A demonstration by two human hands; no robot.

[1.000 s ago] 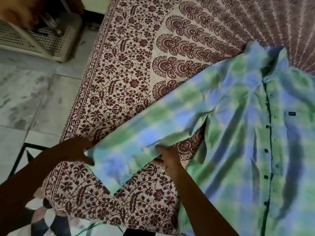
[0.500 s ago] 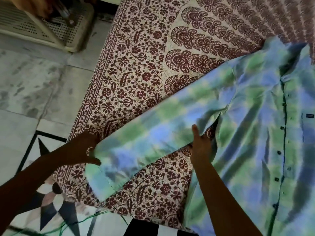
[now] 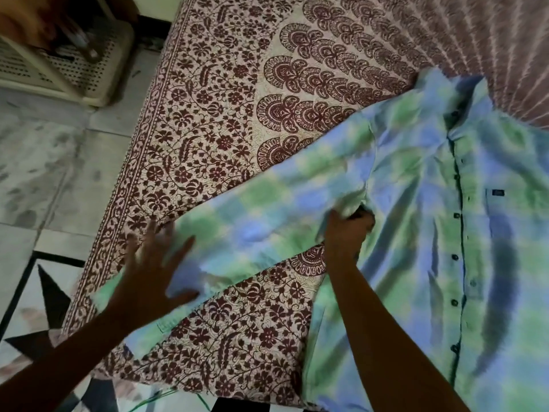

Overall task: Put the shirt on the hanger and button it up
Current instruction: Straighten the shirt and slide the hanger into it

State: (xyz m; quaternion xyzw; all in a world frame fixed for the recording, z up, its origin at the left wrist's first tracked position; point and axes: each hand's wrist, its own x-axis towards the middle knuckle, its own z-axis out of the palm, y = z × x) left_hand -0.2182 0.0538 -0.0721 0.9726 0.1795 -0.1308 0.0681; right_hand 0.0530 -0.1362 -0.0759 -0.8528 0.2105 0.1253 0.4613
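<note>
Shirt: The green-and-blue checked shirt [image 3: 416,203] lies front-up on the maroon-and-cream floral printed bedspread [image 3: 222,114], collar away from me. Its long sleeve [image 3: 252,227] stretches toward the bed's edge.
Left hand: I have the left hand [image 3: 157,263] flat on the sleeve near the cuff, fingers spread. Blur hides finer detail.
Right hand: My right hand [image 3: 344,236] bunches cloth at the armpit, fingers curled into the fold. The two hands are well apart.
Hanger: None in view, so I judge the hanging step not begun.
Buttons: The small dark round buttons [image 3: 456,215] run down the front. I cannot tell how many are fastened.
Risk one: If the front is fastened, forcing a hanger through the neck could strain the collar.
Risk two: The cuff lies near the bed's edge, and a careless tug could slide the sleeve off toward the floor.
</note>
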